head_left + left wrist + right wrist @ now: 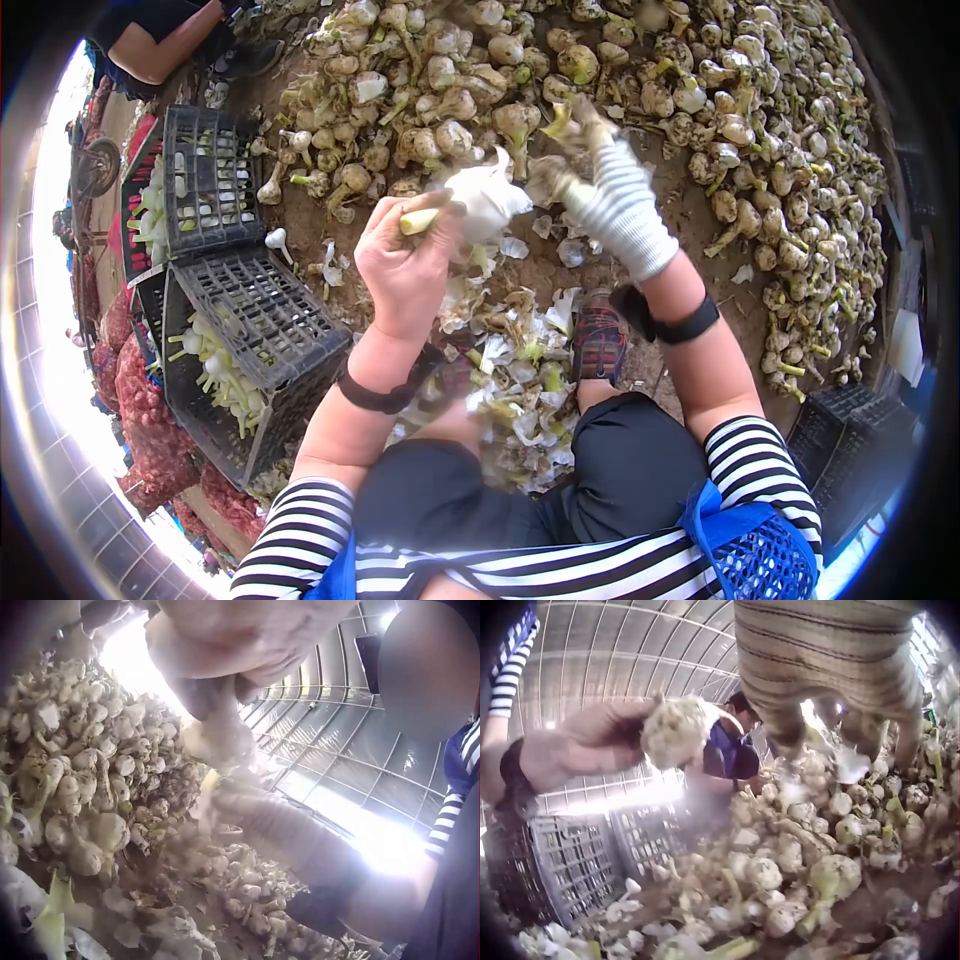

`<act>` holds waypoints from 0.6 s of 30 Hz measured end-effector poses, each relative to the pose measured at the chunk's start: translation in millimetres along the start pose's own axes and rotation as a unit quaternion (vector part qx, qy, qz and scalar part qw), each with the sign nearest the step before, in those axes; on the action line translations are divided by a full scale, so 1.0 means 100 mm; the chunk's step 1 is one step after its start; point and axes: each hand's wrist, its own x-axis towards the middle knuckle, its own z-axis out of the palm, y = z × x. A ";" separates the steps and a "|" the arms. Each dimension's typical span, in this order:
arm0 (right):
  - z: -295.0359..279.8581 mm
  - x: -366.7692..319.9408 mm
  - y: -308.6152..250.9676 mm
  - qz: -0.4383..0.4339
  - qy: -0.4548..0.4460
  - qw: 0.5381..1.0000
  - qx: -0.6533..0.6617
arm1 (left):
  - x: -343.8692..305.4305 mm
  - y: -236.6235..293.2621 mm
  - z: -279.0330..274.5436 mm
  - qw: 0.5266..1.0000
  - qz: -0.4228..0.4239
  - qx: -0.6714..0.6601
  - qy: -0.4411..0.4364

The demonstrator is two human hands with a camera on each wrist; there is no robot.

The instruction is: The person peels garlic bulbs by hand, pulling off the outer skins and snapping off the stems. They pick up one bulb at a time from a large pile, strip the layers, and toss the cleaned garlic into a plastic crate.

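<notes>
Pinched by its stem in my bare left hand (405, 262) is a white garlic bulb (488, 200); the cut stem end (418, 221) pokes out beside the thumb. In the right wrist view the root side of this bulb (676, 733) faces the camera. My right hand (625, 210), in a striped, dirt-stained glove, is to the right of the bulb and apart from it, blurred, its fingers spread. A yellowish husk (562, 125) shows by its fingertips; whether the glove touches it is unclear. Loose peelings (525, 400) lie between the legs.
Unpeeled garlic (740, 130) is heaped ahead and along the right. Black crates (262, 315) with cleaned bulbs (222, 375) stand at left, beside red net sacks (150, 420). Another person's arm (165, 50) shows at upper left. A dark crate (850, 430) sits at lower right.
</notes>
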 end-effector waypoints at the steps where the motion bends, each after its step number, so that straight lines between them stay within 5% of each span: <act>1: 0.02 -0.11 -0.09 0.038 0.007 0.984 0.173 | 0.00 0.00 0.02 0.998 -0.034 -0.038 0.025; 3: -0.07 -0.25 -0.51 0.164 -0.153 0.857 0.465 | -0.02 -0.04 0.04 0.999 -0.009 -0.015 0.031; 4: 0.00 -0.30 -0.44 0.107 -0.158 0.934 0.302 | -0.04 -0.02 0.06 1.000 0.016 0.022 0.016; 5: -0.01 -0.29 -0.52 0.034 -0.070 0.972 0.221 | -0.05 -0.01 0.06 0.997 0.039 0.059 0.002; 8: -0.09 -0.18 -0.47 -0.137 -0.030 0.989 -0.037 | -0.10 -0.01 0.04 0.994 0.057 0.092 -0.021; 11: 0.05 -0.06 -0.28 -0.052 0.018 0.998 -0.044 | -0.12 -0.02 0.02 0.993 0.087 0.064 -0.045; 15: 0.18 0.01 0.28 0.005 -0.027 0.993 -0.112 | -0.12 -0.02 -0.01 0.991 0.113 0.002 -0.076; 16: 0.14 0.04 0.35 0.083 -0.089 0.981 -0.149 | -0.14 -0.07 -0.06 0.981 0.001 -0.187 -0.059; 17: 0.09 0.05 0.42 0.161 -0.148 0.958 -0.184 | -0.14 -0.10 -0.12 0.922 -0.111 -0.368 -0.039; 18: 0.05 0.03 0.52 0.171 -0.166 0.951 -0.196 | -0.08 -0.11 -0.17 0.887 -0.177 -0.426 0.006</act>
